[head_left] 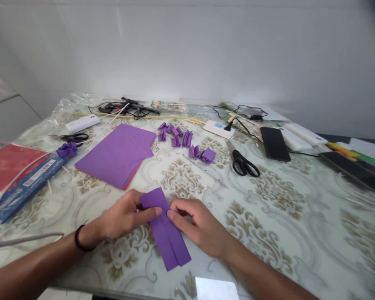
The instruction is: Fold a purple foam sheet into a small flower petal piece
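A long purple paper strip (pixel 167 237), folded lengthwise with a seam down its middle, lies flat on the patterned table (pixel 268 216) near the front edge. My left hand (pixel 125 216) presses its fingertips onto the strip's left side. My right hand (pixel 195 225) presses on the strip from the right, fingertips nearly meeting the left ones. Behind them lies a stack of purple paper sheets (pixel 118 154). Several small folded purple pieces (pixel 184 141) are scattered beyond it.
Black scissors (pixel 243 164) lie right of centre, a second pair (pixel 73 137) at the left. A black phone (pixel 275 143), a power strip (pixel 219 128), cables, a blue packet (pixel 25 187) and red paper (pixel 3 171) ring the table. A white wall stands behind.
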The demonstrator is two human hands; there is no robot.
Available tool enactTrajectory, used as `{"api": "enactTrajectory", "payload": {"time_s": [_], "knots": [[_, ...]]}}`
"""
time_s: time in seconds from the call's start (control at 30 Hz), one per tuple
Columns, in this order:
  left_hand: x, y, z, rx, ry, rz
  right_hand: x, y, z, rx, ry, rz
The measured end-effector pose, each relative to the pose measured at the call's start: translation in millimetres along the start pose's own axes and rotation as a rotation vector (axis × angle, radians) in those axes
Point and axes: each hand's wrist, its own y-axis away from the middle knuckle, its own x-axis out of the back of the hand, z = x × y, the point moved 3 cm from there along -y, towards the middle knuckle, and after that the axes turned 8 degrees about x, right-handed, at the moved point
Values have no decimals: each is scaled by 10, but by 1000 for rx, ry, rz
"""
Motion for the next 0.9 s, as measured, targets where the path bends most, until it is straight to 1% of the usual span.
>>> {"api": "enactTrajectory", "payload": {"time_s": [0.1, 0.2, 0.27, 0.33, 0.47, 0.57, 0.63, 0.77, 0.9], "knots": [[-8, -7, -9, 66, -4, -33, 12, 3, 20, -25, -39, 50], [0, -34, -14, 60, -45, 31, 39, -4, 36, -23, -36, 98], [17, -57, -23, 33, -41, 86, 47, -12, 42, -15, -16, 80], [30, -74, -41, 32, -34, 103, 46, -19, 48, -6, -2, 47], [27, -70, -49, 79, -60, 87, 44, -23, 74, -6, 4, 46], [-12, -52, -18, 100, -134, 34, 26, -21, 101, -10, 1, 9], [-40, -42, 4, 85, -194, 6, 19, -24, 105, 1, 2, -22], [-53, -14, 38, 20, -272, 2, 46, -37, 74, 29, 27, -30], [18, 22, 88, -36, -286, -33, 111, -40, 23, 59, 46, -20]]}}
